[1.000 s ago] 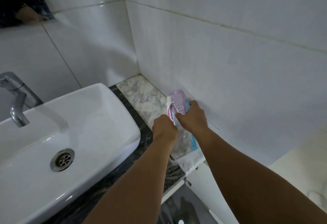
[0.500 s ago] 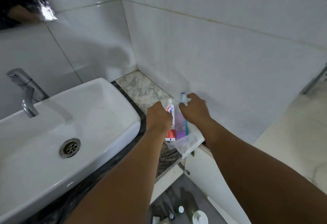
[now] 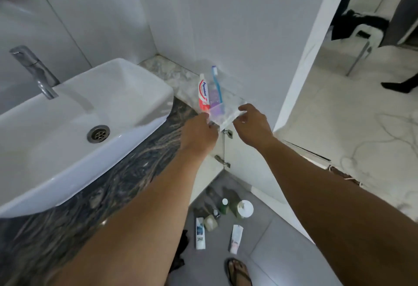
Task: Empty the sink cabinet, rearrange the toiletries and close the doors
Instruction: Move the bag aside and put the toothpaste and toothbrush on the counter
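**Pouch at the tabletop edge, between both hands**

Head view: The clear pouch [image 3: 222,113] lies just right of frame centre, on the tabletop [image 3: 135,163] edge, long axis running toward the upper right. My left hand [image 3: 199,133] and right hand [image 3: 254,125] flank its near end, equally close. Fingers [image 3: 243,109] narrow, touching its rim; a firm grip I cannot tell. Toothpaste [image 3: 203,93] and toothbrush [image 3: 217,84] stand inside.

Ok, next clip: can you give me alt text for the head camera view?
Two bare hands, left hand and right hand, reach to a clear plastic holder on the marble counter beside a white sink; it holds a toothpaste tube and blue toothbrush. Toiletry bottles stand on the grey floor below.
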